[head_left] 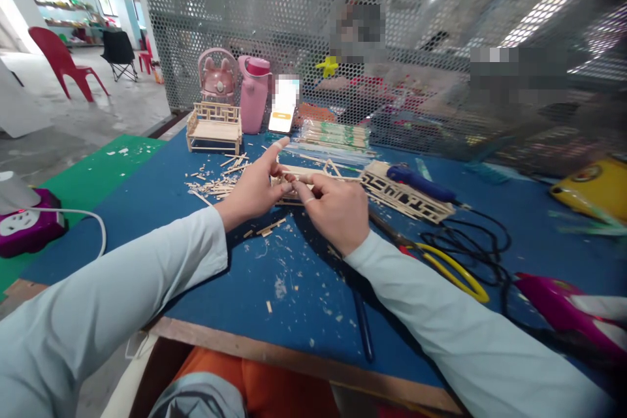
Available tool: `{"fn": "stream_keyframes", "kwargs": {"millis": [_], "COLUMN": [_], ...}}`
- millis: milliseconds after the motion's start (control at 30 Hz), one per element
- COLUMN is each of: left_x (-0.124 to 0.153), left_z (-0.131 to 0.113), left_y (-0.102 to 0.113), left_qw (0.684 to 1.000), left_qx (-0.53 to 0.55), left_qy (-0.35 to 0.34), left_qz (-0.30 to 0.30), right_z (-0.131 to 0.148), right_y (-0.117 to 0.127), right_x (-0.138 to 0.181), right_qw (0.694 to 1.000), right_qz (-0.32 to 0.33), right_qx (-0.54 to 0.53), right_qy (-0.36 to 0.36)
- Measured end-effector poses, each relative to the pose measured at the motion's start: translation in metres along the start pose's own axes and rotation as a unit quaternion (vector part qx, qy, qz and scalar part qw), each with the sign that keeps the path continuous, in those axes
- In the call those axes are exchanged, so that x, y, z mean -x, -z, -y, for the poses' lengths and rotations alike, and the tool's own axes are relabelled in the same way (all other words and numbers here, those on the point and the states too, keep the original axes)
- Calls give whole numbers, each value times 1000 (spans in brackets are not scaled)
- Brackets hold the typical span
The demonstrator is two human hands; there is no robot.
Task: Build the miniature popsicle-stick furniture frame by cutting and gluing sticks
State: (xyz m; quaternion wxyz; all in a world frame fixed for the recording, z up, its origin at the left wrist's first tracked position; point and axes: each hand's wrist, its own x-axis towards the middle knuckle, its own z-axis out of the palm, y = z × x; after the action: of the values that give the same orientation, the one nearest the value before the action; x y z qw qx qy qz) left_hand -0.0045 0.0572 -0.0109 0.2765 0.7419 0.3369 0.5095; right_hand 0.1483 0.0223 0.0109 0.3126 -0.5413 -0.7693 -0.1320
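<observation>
My left hand [252, 191] and my right hand [339, 210] meet over the middle of the table, fingertips nearly touching. Between them they pinch a thin wooden stick [289, 173], mostly hidden by the fingers. The left index finger points up and away, while its thumb is bent inward. Thumb and index finger of the right hand are pressed together. Right behind and below the fingers stands a small wooden stick frame [289, 202], largely covered by my hands. A heap of short wooden sticks [223, 184] lies left of it.
A miniature wooden bench [215, 130], pink bottle [253, 95] and phone [284, 104] stand at the back. On the right are a flat wooden lattice [409, 194], blue glue gun [421, 183], yellow-handled pliers [455, 274] and black cable. A mesh screen [294, 19] rises behind the table.
</observation>
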Motion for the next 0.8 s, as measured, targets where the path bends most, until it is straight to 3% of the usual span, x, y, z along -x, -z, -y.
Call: {"fn": "stream_keyframes", "kwargs": {"millis": [233, 400, 467, 633, 800], "left_x": [0, 1, 2, 3, 4], "left_z": [2, 3, 4, 5, 3], "left_y": [-3, -6, -8, -10, -9], "left_qw": [1000, 999, 999, 998, 999], "left_qx": [4, 8, 21, 42, 14], "left_qy": [18, 42, 44, 48, 35], "left_qz": [-3, -14, -15, -16, -24], "right_z": [-3, -14, -18, -19, -17], "right_y": [8, 15, 18, 22, 21], "right_x": [1, -10, -19, -39, -43], "right_qw": [998, 991, 992, 974, 966], "right_qz": [-38, -94, -51, 164, 200], "right_qx": [-54, -42, -40, -124, -153], "right_qy": [-10, 82, 107, 89, 56]}}
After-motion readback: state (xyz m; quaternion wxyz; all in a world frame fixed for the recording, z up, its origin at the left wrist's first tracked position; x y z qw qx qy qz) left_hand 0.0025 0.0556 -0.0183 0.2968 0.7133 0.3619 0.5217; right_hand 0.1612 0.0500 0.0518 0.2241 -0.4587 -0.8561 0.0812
